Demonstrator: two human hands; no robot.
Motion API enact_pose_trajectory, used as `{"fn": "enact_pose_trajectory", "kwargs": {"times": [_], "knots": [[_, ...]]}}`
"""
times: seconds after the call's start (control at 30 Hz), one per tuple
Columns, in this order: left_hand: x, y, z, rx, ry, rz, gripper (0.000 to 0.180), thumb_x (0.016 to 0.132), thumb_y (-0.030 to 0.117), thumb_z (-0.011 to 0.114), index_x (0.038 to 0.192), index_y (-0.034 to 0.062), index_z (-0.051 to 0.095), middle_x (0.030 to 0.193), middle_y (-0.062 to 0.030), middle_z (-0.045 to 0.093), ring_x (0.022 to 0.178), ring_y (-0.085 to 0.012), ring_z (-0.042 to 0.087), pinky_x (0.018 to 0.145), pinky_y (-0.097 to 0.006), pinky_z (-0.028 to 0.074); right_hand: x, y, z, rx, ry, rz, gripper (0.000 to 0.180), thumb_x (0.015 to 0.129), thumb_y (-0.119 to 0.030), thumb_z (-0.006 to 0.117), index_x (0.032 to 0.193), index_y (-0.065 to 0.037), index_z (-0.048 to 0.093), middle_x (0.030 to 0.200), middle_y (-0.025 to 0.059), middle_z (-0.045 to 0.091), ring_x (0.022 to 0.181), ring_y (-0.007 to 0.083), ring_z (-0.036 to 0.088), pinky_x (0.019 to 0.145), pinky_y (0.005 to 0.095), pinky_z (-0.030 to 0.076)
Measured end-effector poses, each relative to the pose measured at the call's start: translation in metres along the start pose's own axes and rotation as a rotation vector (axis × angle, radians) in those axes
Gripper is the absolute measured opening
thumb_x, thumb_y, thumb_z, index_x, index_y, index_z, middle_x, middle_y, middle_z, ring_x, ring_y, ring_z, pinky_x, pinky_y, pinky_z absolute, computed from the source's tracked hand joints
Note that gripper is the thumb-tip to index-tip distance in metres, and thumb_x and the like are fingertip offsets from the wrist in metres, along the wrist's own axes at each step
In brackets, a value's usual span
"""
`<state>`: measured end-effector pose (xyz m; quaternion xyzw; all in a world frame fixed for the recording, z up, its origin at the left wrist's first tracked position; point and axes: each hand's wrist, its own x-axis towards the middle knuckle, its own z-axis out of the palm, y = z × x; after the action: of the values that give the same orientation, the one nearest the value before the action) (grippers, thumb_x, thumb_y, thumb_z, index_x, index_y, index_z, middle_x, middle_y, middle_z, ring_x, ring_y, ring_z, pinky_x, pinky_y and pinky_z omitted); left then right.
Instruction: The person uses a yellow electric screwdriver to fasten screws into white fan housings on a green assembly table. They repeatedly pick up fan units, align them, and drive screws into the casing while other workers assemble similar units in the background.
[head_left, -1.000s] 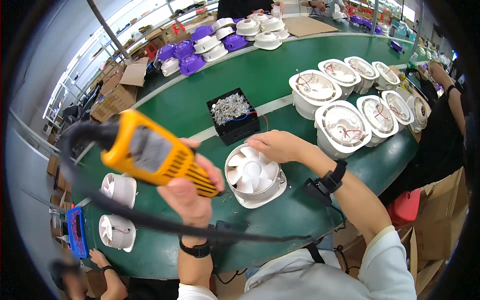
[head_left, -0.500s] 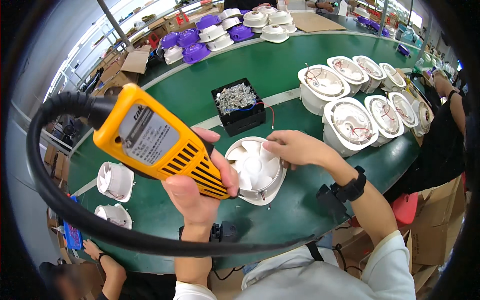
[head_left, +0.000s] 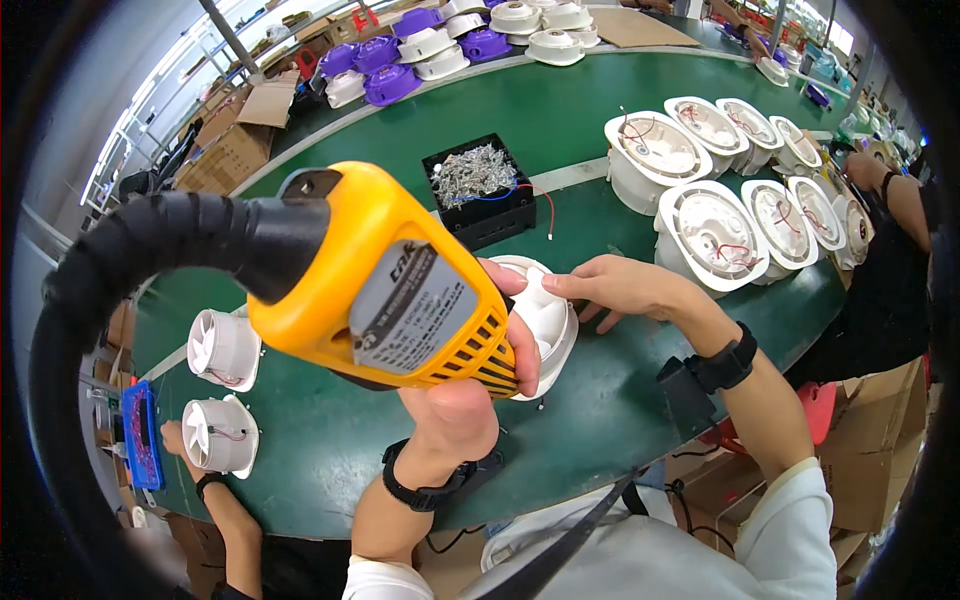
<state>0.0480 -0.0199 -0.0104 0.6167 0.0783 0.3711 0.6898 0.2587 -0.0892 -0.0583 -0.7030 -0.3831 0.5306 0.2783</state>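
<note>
My left hand (head_left: pixel 460 415) is closed round a yellow electric screwdriver (head_left: pixel 400 270), its thick black cable (head_left: pixel 180 235) arching off to the left. The tool hides its own tip and the left part of a round white fan housing (head_left: pixel 550 310) on the green bench in front of me. White blades show inside that housing. At its right rim my right hand (head_left: pixel 630 285) grips the edge, thumb on the inside and fingers round the outer wall. Just beyond stands a black box (head_left: pixel 485 228) full of small metal screws, with a red and blue wire hanging over its side.
Several white housings (head_left: pixel 660 150) with red wires crowd the right side. Two more white fan housings (head_left: pixel 225 350) stand at left, beside a blue tray (head_left: pixel 142 435) and a co-worker's arm (head_left: pixel 228 520). Purple and white housings (head_left: pixel 390 85) are heaped at the far edge.
The screwdriver and my left hand have shifted right and closer to the camera, covering more of the fan housing. At left, the nearer housing has turned and moved; a co-worker's hand is now behind it.
</note>
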Motion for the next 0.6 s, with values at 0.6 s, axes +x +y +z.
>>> {"fn": "enact_pose_trajectory", "kwargs": {"times": [0.6], "knots": [[-0.0002,0.0065,0.0068,-0.051,-0.003,-0.059,0.096,0.065,0.081,0.060,0.112,-0.0006,0.044,0.059,-0.0067,0.054,0.048,-0.0167,0.053,0.045,-0.026,0.042,-0.0078,-0.0045,0.0090,0.159,0.015,0.107,0.092,0.083,-0.067,0.053,0.117,0.018,0.052,0.109,0.0315,0.058,0.097,0.0374,0.063,0.078,0.0437,0.057]]}}
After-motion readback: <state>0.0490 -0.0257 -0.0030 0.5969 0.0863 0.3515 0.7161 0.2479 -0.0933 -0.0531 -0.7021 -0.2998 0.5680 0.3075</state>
